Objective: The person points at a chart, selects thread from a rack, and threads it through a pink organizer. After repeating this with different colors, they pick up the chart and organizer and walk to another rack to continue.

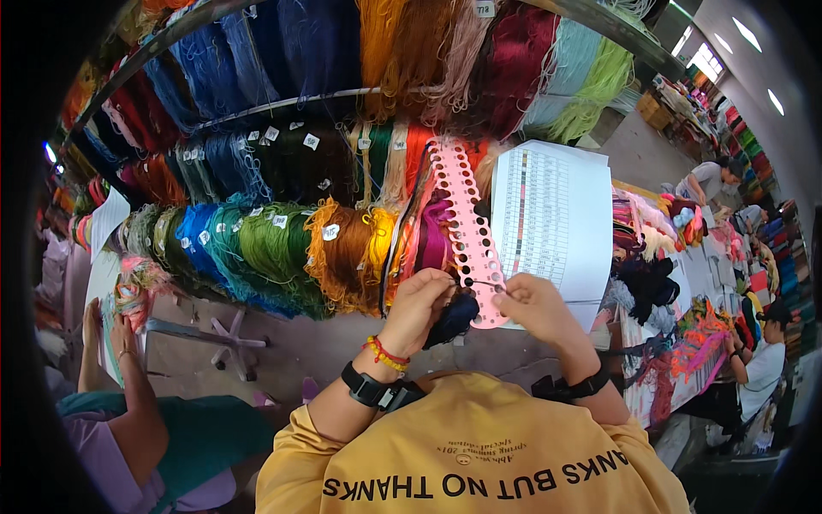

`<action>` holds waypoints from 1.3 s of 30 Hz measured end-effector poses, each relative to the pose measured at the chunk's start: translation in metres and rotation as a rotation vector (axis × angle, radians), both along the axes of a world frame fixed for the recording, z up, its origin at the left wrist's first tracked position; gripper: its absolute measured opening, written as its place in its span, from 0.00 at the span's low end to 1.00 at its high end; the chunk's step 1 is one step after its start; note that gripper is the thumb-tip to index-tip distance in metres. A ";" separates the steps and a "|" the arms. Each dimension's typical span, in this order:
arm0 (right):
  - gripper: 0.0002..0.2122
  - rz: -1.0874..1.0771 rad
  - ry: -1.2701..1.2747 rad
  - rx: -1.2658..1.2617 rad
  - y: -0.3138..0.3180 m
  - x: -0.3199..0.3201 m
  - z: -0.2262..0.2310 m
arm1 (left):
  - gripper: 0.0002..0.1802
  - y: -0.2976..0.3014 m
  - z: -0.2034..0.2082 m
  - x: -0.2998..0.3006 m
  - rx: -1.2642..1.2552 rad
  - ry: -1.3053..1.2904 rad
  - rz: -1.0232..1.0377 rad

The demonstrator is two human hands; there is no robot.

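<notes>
A long pink card with rows of punched holes (pixel 469 224) slants across the skeins in front of me. A short length of dark thread (pixel 481 283) runs across its lower part between my two hands. My left hand (pixel 421 304) is closed, pinching the thread at the card's left edge. At the right edge, the fingers of my right hand (pixel 538 307) are pinched together on the thread, with the thumb by the card. Below my left hand hangs a dark navy bundle of thread (pixel 454 320). A printed chart sheet (pixel 556 214) lies right of the card, partly behind my right hand.
Several coloured skeins hang ahead, including orange-brown ones (pixel 338 257) and green ones (pixel 274 248). A metal rail (pixel 282 107) crosses above. One person (pixel 128 411) handles yarn at left; another (pixel 758 368) works at a yarn-covered table at right. A wheeled base (pixel 231 343) stands on the floor.
</notes>
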State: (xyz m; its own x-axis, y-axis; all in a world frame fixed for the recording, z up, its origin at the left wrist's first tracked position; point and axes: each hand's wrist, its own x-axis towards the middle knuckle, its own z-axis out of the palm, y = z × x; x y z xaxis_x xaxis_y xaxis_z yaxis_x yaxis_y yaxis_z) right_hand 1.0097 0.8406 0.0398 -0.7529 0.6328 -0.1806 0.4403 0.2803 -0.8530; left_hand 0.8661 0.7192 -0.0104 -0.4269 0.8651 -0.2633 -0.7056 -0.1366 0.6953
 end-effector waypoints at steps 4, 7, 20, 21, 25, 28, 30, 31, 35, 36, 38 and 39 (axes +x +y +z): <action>0.11 0.019 -0.053 -0.266 -0.010 -0.011 0.006 | 0.04 -0.010 0.007 -0.008 -0.074 0.066 -0.006; 0.13 -0.008 -0.013 -0.242 -0.007 -0.013 -0.001 | 0.04 -0.021 0.016 -0.019 -0.021 0.129 0.095; 0.11 0.014 -0.002 -0.017 -0.009 -0.022 0.002 | 0.06 -0.020 0.036 -0.007 0.092 -0.069 -0.403; 0.10 0.021 0.024 0.002 -0.009 -0.021 0.003 | 0.06 -0.019 0.036 -0.007 0.102 -0.034 -0.374; 0.09 0.004 0.022 -0.007 -0.007 -0.019 0.005 | 0.06 -0.016 0.038 -0.005 0.050 -0.008 -0.374; 0.09 -0.008 -0.012 0.219 -0.010 -0.017 0.013 | 0.06 -0.013 0.034 -0.004 0.117 0.017 -0.364; 0.09 0.039 -0.056 0.452 -0.009 -0.012 0.015 | 0.06 -0.013 0.039 -0.006 0.142 -0.009 -0.313; 0.09 0.037 -0.057 0.454 -0.008 -0.010 0.015 | 0.05 -0.012 0.041 -0.006 0.135 -0.016 -0.271; 0.08 0.085 -0.047 0.465 0.000 -0.006 0.018 | 0.05 -0.007 0.040 -0.012 0.154 -0.042 -0.224; 0.07 0.088 -0.050 0.488 0.002 -0.006 0.020 | 0.05 -0.006 0.042 -0.013 0.154 -0.040 -0.229; 0.07 0.043 0.004 0.447 0.001 -0.010 0.023 | 0.05 -0.006 0.044 -0.016 0.098 -0.023 -0.292; 0.08 0.005 0.059 0.406 -0.002 -0.013 0.025 | 0.05 -0.006 0.046 -0.015 0.096 -0.022 -0.297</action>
